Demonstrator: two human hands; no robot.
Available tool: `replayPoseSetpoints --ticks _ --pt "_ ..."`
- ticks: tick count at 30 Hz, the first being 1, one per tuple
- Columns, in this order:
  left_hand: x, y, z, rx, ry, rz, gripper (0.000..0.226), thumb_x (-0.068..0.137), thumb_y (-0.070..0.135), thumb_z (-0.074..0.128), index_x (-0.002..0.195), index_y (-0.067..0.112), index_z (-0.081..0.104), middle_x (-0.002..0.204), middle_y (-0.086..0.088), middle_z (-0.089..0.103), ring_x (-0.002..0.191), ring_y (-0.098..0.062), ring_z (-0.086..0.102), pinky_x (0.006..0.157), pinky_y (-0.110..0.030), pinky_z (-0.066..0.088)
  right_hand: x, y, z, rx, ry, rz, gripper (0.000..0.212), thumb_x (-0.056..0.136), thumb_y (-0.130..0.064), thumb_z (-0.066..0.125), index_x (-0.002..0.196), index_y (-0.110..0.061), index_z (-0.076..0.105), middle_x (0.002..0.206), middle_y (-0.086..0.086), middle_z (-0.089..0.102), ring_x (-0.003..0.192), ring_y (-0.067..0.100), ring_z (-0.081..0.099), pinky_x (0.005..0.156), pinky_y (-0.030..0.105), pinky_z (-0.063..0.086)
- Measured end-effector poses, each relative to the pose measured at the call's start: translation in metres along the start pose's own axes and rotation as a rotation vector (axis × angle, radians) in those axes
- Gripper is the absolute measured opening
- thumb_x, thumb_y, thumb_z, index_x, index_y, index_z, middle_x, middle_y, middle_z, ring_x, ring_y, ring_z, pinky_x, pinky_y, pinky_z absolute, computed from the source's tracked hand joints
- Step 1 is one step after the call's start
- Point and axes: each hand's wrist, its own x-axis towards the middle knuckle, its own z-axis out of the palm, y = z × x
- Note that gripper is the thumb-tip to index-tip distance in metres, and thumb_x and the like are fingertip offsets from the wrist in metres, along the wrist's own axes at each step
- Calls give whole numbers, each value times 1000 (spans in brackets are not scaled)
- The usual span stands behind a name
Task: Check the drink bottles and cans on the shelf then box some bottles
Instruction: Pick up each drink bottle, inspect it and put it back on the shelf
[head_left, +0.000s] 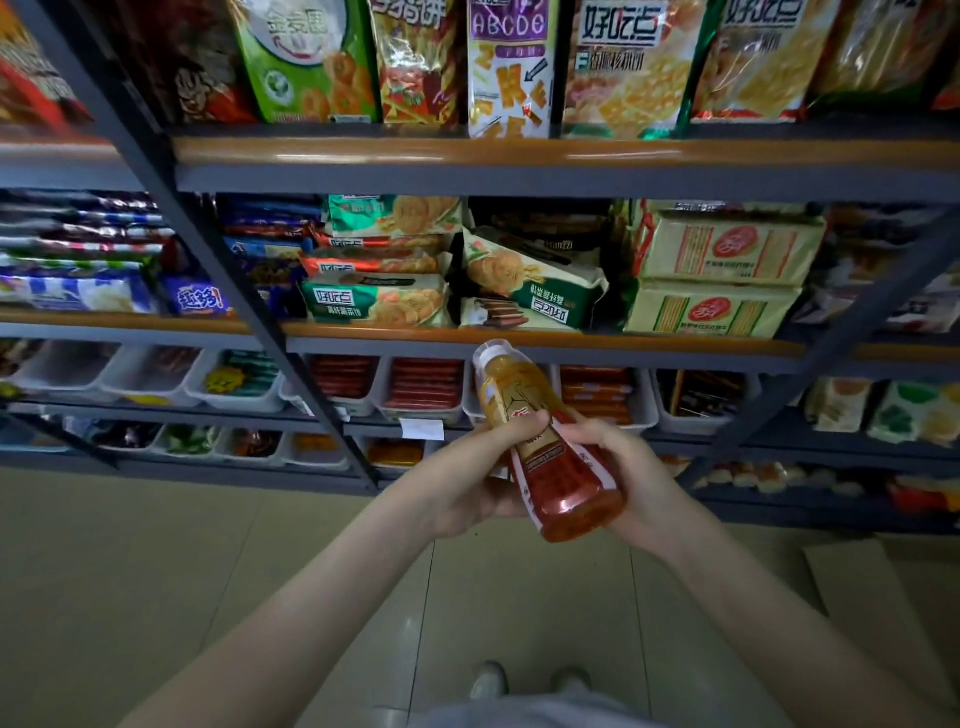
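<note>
A person holds one drink bottle (566, 483) up in the air with both hands, in front of a big shelf (519, 150). The bottle is tilted. Its white cap (491, 353) points up and away, and its bottom end points back toward the person. The drink inside is orange, and the label is red and gold. The left hand (467, 478) holds the bottle from the left side, with the thumb lying across the front of the label; the rest of that hand is curled round behind the bottle. The right hand (628, 467) holds it from the right side, and its fingers (587, 434) are bent round the lower part of the bottle and press on the label. Both hands touch the bottle, and the bottle touches nothing else. Behind it, the shelf boards are full of snack bags (311, 57) at the top and cookie packs (374, 301) on the board below. Under those stand white bins (234, 395) with small red and orange packs inside. The floor (156, 571) has pale tiles. A brown piece of cardboard (883, 613) lies on the floor at the right. At the bottom you can see the tips of the person's shoes (488, 680).
</note>
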Motion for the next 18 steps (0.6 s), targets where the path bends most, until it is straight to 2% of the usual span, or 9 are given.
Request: replayPoseSetpoints --ticks 2,4,7,10,11,13,15,18 --pt "4 -3 -4 -19 -10 -30 61 69 41 73 120 10 59 108 -12 71 91 -24 72 75 -39 60 -2 -1 1 -82 8 13 52 74 -24 70 123 -13 59 111 12 71 103 27 67 91 40 51" --pt "9 -7 -4 1 5 -62 53 73 46 71 112 11 62 100 -10 73 82 -23 72 74 -36 60 -2 -3 0 -227 7 22 65 71 -33 72 132 -21 54 121 7 67 111 25 64 98 40 48" --pt "19 -11 -3 -54 77 -154 41 83 47 66 104 12 60 97 -12 71 76 -24 71 66 -35 61 -4 -1 -4 -421 54 -73 78 65 -50 73 138 -46 43 143 -7 48 125 19 53 107 40 42" --pt "26 -12 -6 -147 86 -270 48 84 51 64 106 9 59 86 -16 71 71 -25 70 54 -33 60 -15 -2 -5 -775 -51 -253 84 61 -65 77 133 -61 33 146 -26 31 130 1 43 104 25 42" --pt "28 -13 -7 -177 84 -300 54 84 52 65 111 6 58 83 -18 72 67 -26 71 50 -33 59 -18 -1 -7 -947 -80 -291 88 64 -61 79 134 -63 26 146 -29 25 132 -4 38 105 21 40" --pt "30 -13 -7 -219 76 -345 62 83 51 66 118 2 54 82 -22 72 63 -29 72 46 -34 58 -19 1 -13 -1235 -68 -359 95 73 -40 82 134 -65 13 146 -30 20 133 -6 28 106 18 34" --pt "32 -13 -6 -220 62 -362 65 83 50 67 120 0 51 82 -23 71 62 -31 71 44 -34 56 -16 2 -16 -1325 -19 -423 93 76 -27 81 131 -62 16 139 -27 23 128 -7 26 103 12 29" --pt "33 -12 -5 -180 31 -363 60 83 51 66 111 -1 55 78 -20 70 61 -30 71 45 -32 57 -13 2 -19 -1394 46 -507 87 72 -27 84 125 -59 23 128 -36 24 123 -9 25 95 1 20"
